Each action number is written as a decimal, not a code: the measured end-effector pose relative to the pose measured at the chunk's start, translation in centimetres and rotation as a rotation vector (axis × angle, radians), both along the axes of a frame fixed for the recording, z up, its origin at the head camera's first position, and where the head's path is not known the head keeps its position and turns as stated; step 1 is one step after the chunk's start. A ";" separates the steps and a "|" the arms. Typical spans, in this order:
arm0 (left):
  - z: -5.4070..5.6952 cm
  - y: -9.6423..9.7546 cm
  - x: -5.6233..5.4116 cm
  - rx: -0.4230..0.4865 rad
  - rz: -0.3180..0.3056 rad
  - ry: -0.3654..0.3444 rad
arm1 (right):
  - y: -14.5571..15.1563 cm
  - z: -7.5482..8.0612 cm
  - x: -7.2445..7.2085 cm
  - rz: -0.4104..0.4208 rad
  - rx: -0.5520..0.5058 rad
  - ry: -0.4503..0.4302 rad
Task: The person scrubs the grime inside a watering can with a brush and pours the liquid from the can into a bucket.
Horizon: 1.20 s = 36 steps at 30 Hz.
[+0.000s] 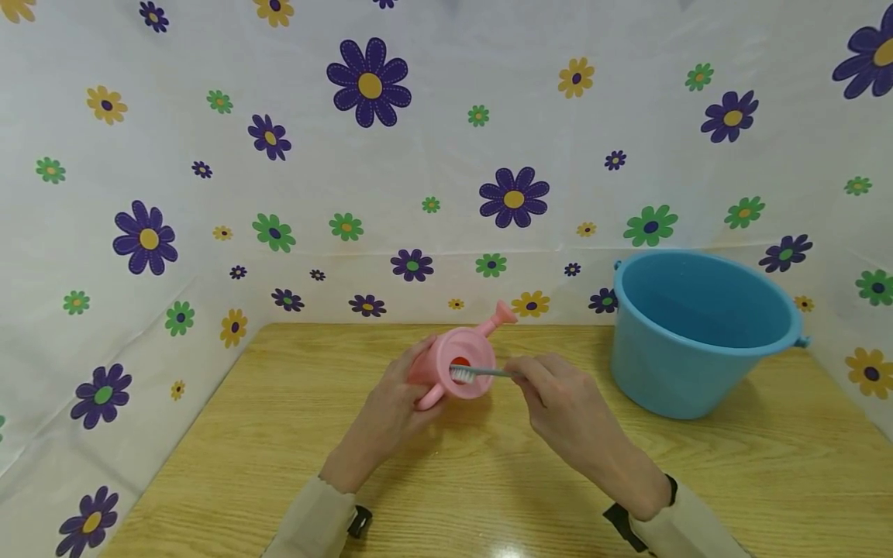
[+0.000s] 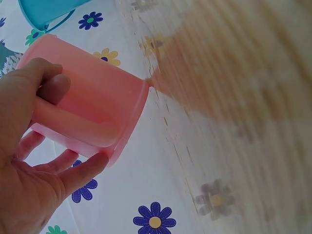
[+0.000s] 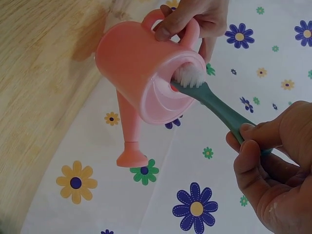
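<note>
A small pink watering can (image 3: 129, 63) is tilted so that its round opening faces the right hand and its rose-tipped spout (image 1: 498, 316) points away. My left hand (image 1: 387, 403) grips it at the handle (image 2: 73, 122), the thumb over the handle and fingers against the body. A toothbrush (image 3: 222, 109) with a green handle and white bristles (image 3: 190, 75) is pinched between the thumb and fingers of my right hand (image 1: 572, 407). Its bristly head sits in the can's opening. A red patch (image 1: 460, 362) shows inside the can; what it is I cannot tell.
On the right of the wooden table (image 1: 279, 434) stands a large blue bucket (image 1: 670, 372), beyond the right hand. A white flower-patterned sheet (image 1: 432, 155) hangs behind the table and along both sides.
</note>
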<state>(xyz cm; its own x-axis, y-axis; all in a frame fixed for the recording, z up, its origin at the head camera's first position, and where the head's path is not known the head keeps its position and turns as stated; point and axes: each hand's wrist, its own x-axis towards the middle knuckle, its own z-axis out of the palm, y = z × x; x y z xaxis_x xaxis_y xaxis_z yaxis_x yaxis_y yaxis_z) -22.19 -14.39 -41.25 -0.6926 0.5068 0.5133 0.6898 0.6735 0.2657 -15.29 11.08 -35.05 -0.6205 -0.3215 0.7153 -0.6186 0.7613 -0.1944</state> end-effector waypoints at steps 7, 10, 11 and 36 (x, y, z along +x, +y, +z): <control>0.0 0.1 0.0 0.008 0.000 0.005 | 0.3 0.1 0.1 0.017 -0.014 0.049; 0.0 0.1 0.0 0.013 -0.001 -0.003 | 0.4 0.0 0.1 0.024 -0.017 0.071; 0.0 0.1 0.0 0.013 0.000 -0.006 | 0.4 0.0 0.1 0.025 -0.017 0.074; 0.1 0.1 0.0 0.010 0.005 -0.001 | 1.1 0.5 0.6 0.032 -0.020 0.016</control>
